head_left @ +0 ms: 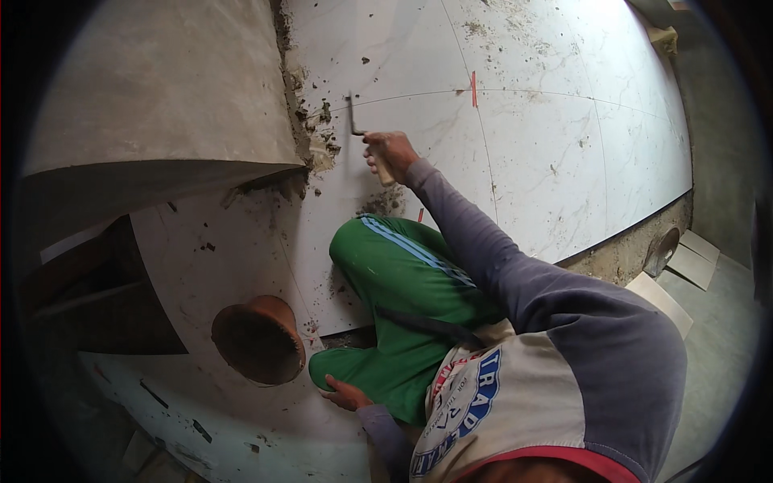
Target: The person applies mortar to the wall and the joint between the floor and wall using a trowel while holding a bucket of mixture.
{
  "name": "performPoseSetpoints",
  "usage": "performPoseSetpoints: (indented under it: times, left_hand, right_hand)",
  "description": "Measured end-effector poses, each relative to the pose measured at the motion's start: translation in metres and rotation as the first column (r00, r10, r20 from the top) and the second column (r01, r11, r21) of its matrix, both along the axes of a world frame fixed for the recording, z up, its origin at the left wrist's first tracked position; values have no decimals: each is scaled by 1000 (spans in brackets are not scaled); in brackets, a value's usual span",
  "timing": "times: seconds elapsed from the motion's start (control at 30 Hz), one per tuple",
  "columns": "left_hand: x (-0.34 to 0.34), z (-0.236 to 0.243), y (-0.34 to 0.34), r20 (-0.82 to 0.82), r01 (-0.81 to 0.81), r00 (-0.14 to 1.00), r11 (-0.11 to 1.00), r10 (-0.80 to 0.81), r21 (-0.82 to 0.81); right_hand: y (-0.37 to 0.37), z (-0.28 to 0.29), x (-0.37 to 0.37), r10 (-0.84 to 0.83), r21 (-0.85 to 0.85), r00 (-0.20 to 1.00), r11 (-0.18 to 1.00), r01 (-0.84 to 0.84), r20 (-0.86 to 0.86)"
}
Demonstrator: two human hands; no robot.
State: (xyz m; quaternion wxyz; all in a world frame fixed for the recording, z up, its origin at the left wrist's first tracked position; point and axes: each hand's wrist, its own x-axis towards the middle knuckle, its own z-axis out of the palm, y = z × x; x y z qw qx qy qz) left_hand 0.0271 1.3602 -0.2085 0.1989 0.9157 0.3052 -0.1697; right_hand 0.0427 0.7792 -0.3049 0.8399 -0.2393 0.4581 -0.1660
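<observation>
Pipe opening [259, 340] lies left of the knee [362, 241], on tiles [547, 153].

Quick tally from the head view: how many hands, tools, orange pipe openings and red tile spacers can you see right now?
Hands: 2, the right hand gripping the tool, the left hand resting on the tile floor
Hand tool with wooden handle: 1
Orange pipe opening: 1
Red tile spacers: 2, one at a joint crossing, one by the knee
Total: 6

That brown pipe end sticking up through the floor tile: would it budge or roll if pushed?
Probably not: the brown pipe end passes through a hole cut in the tile, so it looks fixed. Its rim looks rigid. The left hand rests on the floor beside it, not touching.
</observation>
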Motion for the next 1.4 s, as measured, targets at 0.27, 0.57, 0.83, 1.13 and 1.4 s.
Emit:
performPoseSetpoints:
  times: [0.27,0.57,0.83,1.13,1.4]
  left_hand:
    - [-1,4,-5,58,75,995,997,-75,11]
    - [1,5,-6,28,30,999,1000,-30,9]
    - [3,12,-16,-31,34,999,995,-32,94]
    - [1,10,-10,7,13,1000,1000,-13,-4]
    - [2,4,-7,66,83,994,996,-84,20]
  right_hand:
    - [4,-3,91,160,61,987,985,-161,14]
    - [-36,-5,111,163,-16,981,987,-162,108]
    - [10,19,77,182,-218,983,959,-181,-17]
    - [46,21,68,215,-88,977,973,-212,19]
    - [67,13,70,250,19,967,968,-249,-53]
